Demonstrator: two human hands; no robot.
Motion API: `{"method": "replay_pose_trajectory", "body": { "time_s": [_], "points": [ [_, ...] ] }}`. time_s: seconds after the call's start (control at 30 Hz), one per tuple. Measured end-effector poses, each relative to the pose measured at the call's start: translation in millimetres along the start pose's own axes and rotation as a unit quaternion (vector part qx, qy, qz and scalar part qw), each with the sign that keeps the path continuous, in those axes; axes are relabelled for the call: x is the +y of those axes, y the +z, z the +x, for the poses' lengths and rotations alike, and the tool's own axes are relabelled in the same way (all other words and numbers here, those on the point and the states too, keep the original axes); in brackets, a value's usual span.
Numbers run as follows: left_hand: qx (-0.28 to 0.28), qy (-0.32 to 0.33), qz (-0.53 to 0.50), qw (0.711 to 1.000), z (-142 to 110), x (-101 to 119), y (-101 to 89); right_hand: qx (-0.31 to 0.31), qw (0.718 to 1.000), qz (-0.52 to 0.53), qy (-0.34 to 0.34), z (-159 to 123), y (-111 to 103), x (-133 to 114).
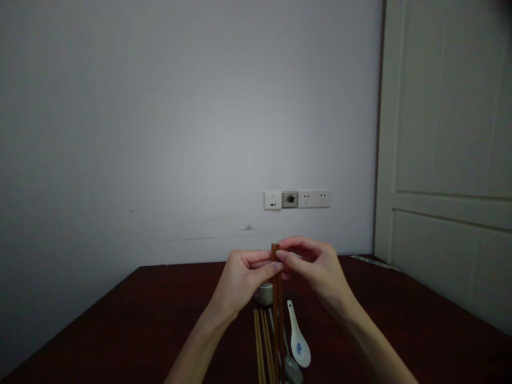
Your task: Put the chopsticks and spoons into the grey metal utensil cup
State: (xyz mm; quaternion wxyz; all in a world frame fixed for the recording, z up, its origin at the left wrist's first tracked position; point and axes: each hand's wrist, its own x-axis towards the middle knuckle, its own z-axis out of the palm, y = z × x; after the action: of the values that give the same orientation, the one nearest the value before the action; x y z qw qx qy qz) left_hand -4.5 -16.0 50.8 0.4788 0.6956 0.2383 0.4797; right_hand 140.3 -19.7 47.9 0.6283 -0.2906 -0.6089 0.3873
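My left hand (248,272) and my right hand (308,261) meet over the middle of the table, both closed on a pair of brown chopsticks (277,304). They grip the chopsticks near their upper ends, which lie side by side; the lower ends run out of the bottom of the view. Below them on the table lie several lighter wooden chopsticks (262,341), a metal spoon (293,370) partly hidden behind the held pair, and a white soup spoon (299,341) with a blue mark. A small pale cup (264,294) stands behind, partly covered by my left hand.
The dark red table (160,309) reaches to a pale wall (180,133) with a row of sockets (314,199). A flat ruler-like strip (374,262) lies at the table's back right, beside a white panelled door (448,160).
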Motion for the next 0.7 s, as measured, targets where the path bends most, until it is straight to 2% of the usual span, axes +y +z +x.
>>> {"method": "replay_pose_trajectory", "body": {
  "time_s": [0.3,0.53,0.7],
  "points": [
    [-0.019,-0.001,-0.015,1.0,-0.6,-0.5,-1.6,-0.006,1.0,0.001,-0.014,-1.0,-1.0,2.3],
    [-0.006,-0.004,-0.014,1.0,-0.1,-0.9,0.0,-0.004,1.0,-0.011,-0.017,0.3,-1.8,1.6],
    [0.0,-0.014,-0.011,1.0,1.1,-1.6,0.6,-0.011,0.998,-0.03,-0.05,0.5,-3.8,3.9]
  ]
}}
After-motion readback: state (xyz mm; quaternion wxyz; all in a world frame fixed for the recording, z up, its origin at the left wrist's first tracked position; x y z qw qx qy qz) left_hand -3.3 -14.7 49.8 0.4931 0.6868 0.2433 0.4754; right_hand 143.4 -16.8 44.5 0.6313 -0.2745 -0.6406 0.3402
